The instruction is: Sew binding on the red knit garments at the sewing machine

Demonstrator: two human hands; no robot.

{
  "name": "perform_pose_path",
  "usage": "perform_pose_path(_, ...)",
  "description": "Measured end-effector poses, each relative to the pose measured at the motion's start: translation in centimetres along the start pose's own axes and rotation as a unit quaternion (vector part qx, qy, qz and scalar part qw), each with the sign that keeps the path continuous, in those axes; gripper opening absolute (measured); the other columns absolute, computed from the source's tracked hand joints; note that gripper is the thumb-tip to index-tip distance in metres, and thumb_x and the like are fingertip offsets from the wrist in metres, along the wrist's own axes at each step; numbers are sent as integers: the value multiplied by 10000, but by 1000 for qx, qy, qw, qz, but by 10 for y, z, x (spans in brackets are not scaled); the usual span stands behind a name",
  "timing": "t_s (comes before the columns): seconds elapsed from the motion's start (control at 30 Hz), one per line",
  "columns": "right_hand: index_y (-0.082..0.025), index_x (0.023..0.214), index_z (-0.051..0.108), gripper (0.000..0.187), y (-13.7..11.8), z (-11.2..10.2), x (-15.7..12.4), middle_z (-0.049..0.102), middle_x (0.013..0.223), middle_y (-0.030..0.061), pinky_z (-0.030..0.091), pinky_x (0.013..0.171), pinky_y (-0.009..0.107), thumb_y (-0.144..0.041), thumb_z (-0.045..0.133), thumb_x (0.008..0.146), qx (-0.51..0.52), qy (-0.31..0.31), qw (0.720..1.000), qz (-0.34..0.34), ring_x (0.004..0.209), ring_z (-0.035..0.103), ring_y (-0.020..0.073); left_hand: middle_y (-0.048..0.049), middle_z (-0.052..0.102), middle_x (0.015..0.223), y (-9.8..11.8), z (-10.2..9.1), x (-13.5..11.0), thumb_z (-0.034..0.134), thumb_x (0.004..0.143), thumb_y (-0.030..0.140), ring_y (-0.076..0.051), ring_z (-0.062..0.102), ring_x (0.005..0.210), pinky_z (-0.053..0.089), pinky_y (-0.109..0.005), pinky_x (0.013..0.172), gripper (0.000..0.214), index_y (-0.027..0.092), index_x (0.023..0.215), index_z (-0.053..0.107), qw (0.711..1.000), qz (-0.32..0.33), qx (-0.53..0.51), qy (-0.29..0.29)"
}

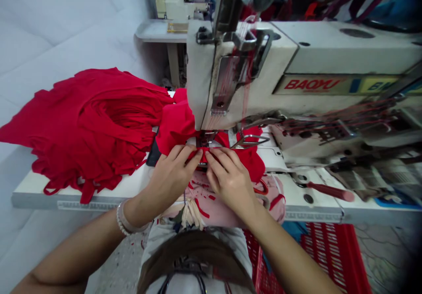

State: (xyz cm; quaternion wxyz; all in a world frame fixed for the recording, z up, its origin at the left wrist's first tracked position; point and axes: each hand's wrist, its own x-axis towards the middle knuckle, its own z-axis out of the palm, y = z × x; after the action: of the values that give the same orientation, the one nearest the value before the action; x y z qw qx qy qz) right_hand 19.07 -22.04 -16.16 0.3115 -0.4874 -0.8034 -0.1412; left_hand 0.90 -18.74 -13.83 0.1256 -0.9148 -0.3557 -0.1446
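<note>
A piece of red fabric (178, 122) lies under the needle area of a white sewing machine (244, 87). Just in front of the presser foot (207, 138), my left hand (176, 166) pinches the fabric's near edge, its fingertips close to the foot. My right hand (227, 175) presses on the same edge from the other side, fingers together and bent. Both hands' fingertips almost meet at the middle. More of the fabric spreads out behind and to the right of my right hand. What lies beneath the fingertips is partly hidden.
A big heap of red fabric pieces (99, 122) covers the table's left side. A red-handled screwdriver (329, 191) rests at the right, near scissors (262, 188). Pink cloth with scraps (211, 197) hangs at the front edge. A red plastic basket (332, 250) stands below right.
</note>
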Motion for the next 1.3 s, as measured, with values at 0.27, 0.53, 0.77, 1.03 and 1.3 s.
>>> perform_pose_path(0.27,-7,1152,674,322,3,-4,2,674,1145,184,558,954,434,-116,515,895,-11,-26,999,-34,1101,562,283,-97,621,1253,-2,-1,3,464,950,124,-224,585,1055,544,-305,706,364,124,1302,559,1000,19,-10,-20)
perform_pose_path(0.53,-81,1174,683,319,6,1,7,689,1170,141,561,940,420,-148,476,940,-3,-31,1000,1,1096,607,258,-142,628,1239,-1,2,8,446,926,71,-257,601,1079,568,-329,752,326,80,1221,583,1000,14,-8,4)
perform_pose_path(0.77,-84,1122,693,289,11,3,11,699,1131,132,563,889,375,-155,472,951,38,-24,999,28,1056,634,244,-148,633,1218,-5,3,9,448,920,60,-269,610,1085,587,-387,841,318,70,1206,588,999,32,-42,12)
perform_pose_path(1.03,-121,1075,703,262,15,5,14,702,1056,133,563,889,368,-150,471,955,115,-55,989,80,1057,636,222,-142,657,1193,-12,10,12,460,923,66,-260,640,1076,597,-387,862,307,77,1192,608,995,42,-74,43)
perform_pose_path(1.3,-128,1138,700,291,18,7,8,708,1094,120,580,906,370,-120,491,935,116,-45,989,85,1071,645,220,-132,664,1215,-19,11,13,432,945,90,-231,651,1095,595,-346,880,317,112,1189,634,993,45,-90,61)
